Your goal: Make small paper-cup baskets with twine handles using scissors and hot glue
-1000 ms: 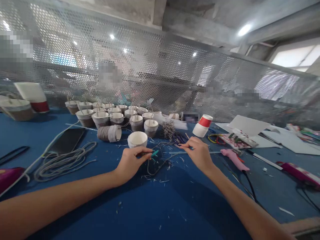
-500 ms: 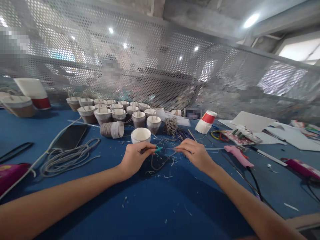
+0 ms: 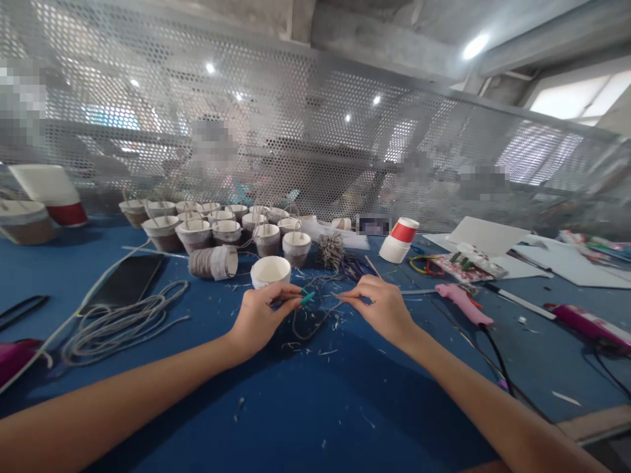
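My left hand point(image 3: 261, 316) is closed in a pinch around a small teal piece point(image 3: 307, 298) with a slim pointed shape; its kind is too small to tell. Across from it, my right hand point(image 3: 383, 307) pinches the end of a thin grey cord point(image 3: 323, 323) between thumb and fingertips. The cord sags in a loop between the two hands, just over the blue table point(image 3: 315, 401). Right behind my left hand stands a white paper cup point(image 3: 272, 269), its lower part hidden. Cord scraps lie about under the fingers.
Several cord-wrapped cups point(image 3: 227, 230) stand behind, one lying sideways point(image 3: 213, 262). On the left are a black phone point(image 3: 125, 281) and coiled grey cord point(image 3: 131, 322). Rightward lie a pink glue gun point(image 3: 463, 303), stacked red-and-white cups point(image 3: 400, 240) and papers point(image 3: 488, 236). A perforated metal screen point(image 3: 320, 157) rises behind.
The view has shifted slightly, so everything sits a little further left. Both hands keep their pinches, and the teal piece appears tilted a little differently.
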Available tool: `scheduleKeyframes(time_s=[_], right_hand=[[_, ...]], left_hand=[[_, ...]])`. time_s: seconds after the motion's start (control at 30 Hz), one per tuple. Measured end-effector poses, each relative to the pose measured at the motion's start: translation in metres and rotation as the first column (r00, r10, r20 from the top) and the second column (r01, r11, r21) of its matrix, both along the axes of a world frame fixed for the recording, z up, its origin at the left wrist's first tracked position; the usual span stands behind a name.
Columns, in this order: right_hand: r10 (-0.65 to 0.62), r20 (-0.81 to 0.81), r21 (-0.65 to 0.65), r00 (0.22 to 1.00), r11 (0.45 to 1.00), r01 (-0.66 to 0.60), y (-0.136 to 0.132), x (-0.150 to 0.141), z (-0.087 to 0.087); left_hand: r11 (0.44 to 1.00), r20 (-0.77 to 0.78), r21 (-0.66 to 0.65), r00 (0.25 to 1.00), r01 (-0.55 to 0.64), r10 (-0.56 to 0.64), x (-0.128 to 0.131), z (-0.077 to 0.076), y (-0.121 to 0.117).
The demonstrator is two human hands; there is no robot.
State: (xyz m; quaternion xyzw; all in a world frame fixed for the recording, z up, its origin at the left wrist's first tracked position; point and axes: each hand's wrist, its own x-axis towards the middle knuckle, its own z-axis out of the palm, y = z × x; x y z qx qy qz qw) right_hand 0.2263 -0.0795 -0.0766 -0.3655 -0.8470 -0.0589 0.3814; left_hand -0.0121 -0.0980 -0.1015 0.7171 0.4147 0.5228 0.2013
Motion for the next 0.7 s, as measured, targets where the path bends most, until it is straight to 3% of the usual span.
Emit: scheduleKeyframes(time_s=[0.4, 0.57, 0.7], right_hand=[[-0.002, -0.041, -0.070, 0.999, 0.998, -0.001, -0.002, -0.003, 0.003], [0.101, 0.103, -0.136, 0.990, 0.987, -0.087, 0.004, 0.006, 0.008], [0.079, 0.143, -0.129, 0.987, 0.990, -0.061, 0.006, 0.011, 0.008]], left_hand=[[1.000, -0.015, 0.003, 1.000, -0.008, 0.008, 0.000, 0.000, 0.001], [0.999, 0.023, 0.023, 0.999, -0.026, 0.026, 0.000, 0.001, -0.001], [1.000, 0.043, 0.018, 0.999, -0.006, 0.005, 0.001, 0.003, -0.003]])
